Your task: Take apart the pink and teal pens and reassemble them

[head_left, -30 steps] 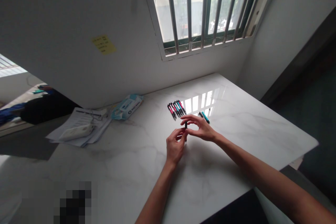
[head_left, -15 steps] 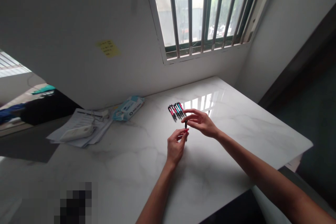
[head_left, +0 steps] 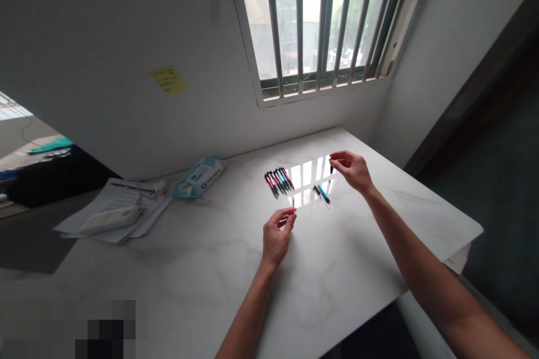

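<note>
My left hand (head_left: pixel 278 235) is closed in a pinch around a red pen barrel (head_left: pixel 293 211), with a thin tip, perhaps the refill, standing up out of it. Farther right and a little above the table, my right hand (head_left: pixel 350 170) pinches a small black pen part (head_left: pixel 332 169). Between the hands lie a teal pen barrel (head_left: pixel 323 193), a short black piece (head_left: pixel 315 190) and a thin refill (head_left: pixel 325 203). A row of several pens (head_left: pixel 278 180) with red, white and teal barrels rests beyond my left hand.
A white marbled table (head_left: pixel 202 291) runs along the wall under a barred window (head_left: pixel 311 39). Toward the left are a blue wipes packet (head_left: pixel 200 178) and papers (head_left: pixel 112 210) with a white device (head_left: pixel 112 220) on top. A yellow note (head_left: pixel 169 80) sticks to the wall.
My right hand has moved away from my left, to the right and farther back, carrying the black part off the red barrel. The loose teal pen parts now show. The view has shifted slightly.
</note>
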A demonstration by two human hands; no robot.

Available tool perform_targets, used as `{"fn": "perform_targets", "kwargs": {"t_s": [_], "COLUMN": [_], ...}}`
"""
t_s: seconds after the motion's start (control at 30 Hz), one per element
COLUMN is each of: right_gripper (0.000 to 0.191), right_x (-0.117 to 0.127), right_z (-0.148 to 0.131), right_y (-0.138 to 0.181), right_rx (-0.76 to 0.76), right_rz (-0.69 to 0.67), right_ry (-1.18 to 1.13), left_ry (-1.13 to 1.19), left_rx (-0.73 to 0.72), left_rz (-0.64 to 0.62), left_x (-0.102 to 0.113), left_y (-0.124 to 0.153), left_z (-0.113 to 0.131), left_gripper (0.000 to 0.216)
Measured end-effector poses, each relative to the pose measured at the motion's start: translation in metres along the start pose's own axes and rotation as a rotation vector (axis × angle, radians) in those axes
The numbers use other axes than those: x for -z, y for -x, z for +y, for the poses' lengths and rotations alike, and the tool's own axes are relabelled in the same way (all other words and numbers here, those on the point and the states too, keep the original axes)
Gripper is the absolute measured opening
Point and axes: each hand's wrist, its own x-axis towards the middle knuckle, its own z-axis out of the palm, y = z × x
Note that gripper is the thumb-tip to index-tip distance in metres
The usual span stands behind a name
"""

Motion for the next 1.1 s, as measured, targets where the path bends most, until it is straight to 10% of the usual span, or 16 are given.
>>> {"fn": "perform_targets", "kwargs": {"t_s": [0.13,0.3,1.1], "right_gripper": [0.021,0.019,0.017], "right_x": [0.005,-0.003,-0.012], "right_z": [0.056,0.088,0.093], "right_y": [0.003,0.012,0.012], "right_rx": [-0.175,-0.205,-0.171], "right_rz": [-0.079,-0.126,-0.121], "right_ry": [0.473,0.545,0.466], "left_ry": [-0.002,-0.024,-0.039], "left_rx": [-0.001,0.007,0.044], "left_rz": [-0.005,-0.009,-0.035], "left_x": [0.0,0.0,-0.001], "left_y": [0.0,-0.001,0.0], "left_z": [-0.001,-0.002,0.003], "left_gripper": [0.031,0.03,0.032]}}
